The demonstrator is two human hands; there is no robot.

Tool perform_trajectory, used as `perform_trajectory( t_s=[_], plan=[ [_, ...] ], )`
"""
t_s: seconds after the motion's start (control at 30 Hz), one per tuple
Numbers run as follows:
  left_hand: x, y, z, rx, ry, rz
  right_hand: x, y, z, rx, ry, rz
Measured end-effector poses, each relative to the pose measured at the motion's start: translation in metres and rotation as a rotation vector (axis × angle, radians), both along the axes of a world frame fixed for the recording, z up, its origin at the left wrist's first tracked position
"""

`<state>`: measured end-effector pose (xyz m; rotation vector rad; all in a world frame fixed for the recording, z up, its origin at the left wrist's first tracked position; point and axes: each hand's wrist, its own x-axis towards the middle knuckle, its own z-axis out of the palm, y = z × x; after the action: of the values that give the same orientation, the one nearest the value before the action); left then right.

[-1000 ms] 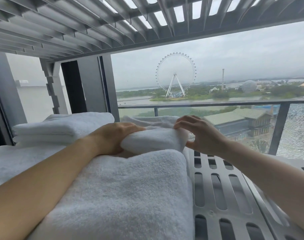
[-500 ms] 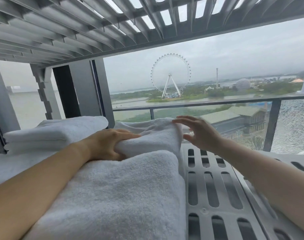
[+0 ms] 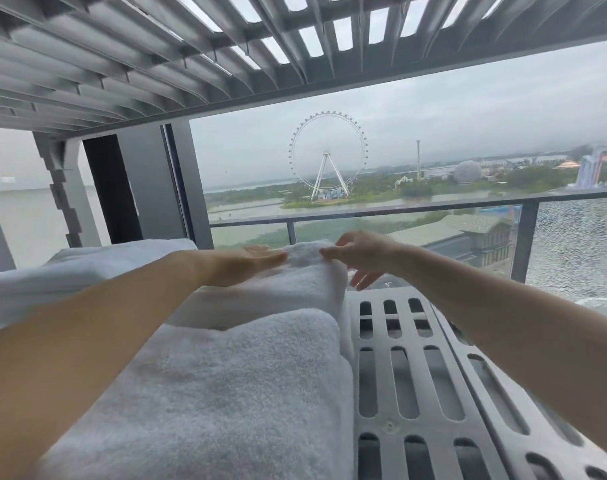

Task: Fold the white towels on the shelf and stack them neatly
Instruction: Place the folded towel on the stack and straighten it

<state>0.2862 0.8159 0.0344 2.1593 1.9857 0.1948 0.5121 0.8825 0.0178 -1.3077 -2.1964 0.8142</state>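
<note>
A folded white towel (image 3: 305, 282) lies at the back of the grey slatted shelf (image 3: 409, 379). My left hand (image 3: 239, 266) rests flat on its top, fingers stretched out and together. My right hand (image 3: 360, 256) hovers at the towel's right end, fingers spread, its fingertips touching the top edge. A thicker folded white towel (image 3: 225, 393) lies in front, close to me, under my left forearm. Another folded stack of white towels (image 3: 97, 268) sits at the back left.
A slatted upper shelf (image 3: 225, 53) hangs low overhead. A grey upright post (image 3: 177, 181) stands behind the towels. The shelf's bare slotted right half (image 3: 468, 393) runs toward me. Beyond is a window with a balcony rail (image 3: 433, 207).
My left hand has let go of the back towel's front fold and now lies flat on top. My right hand has shifted left onto the towel's right end. The camera has tilted up slightly.
</note>
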Motion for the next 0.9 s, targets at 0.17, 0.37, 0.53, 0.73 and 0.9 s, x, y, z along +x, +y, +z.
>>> perform_trajectory(
  t_s=[0.17, 0.37, 0.53, 0.73, 0.9],
  plan=[
    [0.005, 0.014, -0.006, 0.048, 0.225, 0.035, -0.020, -0.002, 0.006, -0.059, 0.280, -0.032],
    [0.006, 0.015, -0.012, 0.080, 0.239, 0.095, -0.023, 0.005, -0.003, -0.020, 0.216, -0.126],
    [-0.002, 0.016, -0.029, -0.015, 0.238, 0.081, -0.028, 0.008, -0.007, 0.048, 0.074, -0.139],
    [0.006, 0.017, -0.031, 0.302, 0.257, 0.137, -0.047, -0.007, 0.010, 0.465, -0.046, -0.007],
    [0.002, 0.012, -0.037, 0.275, 0.089, 0.023, -0.069, -0.014, -0.001, 0.385, -0.405, 0.075]
  ],
)
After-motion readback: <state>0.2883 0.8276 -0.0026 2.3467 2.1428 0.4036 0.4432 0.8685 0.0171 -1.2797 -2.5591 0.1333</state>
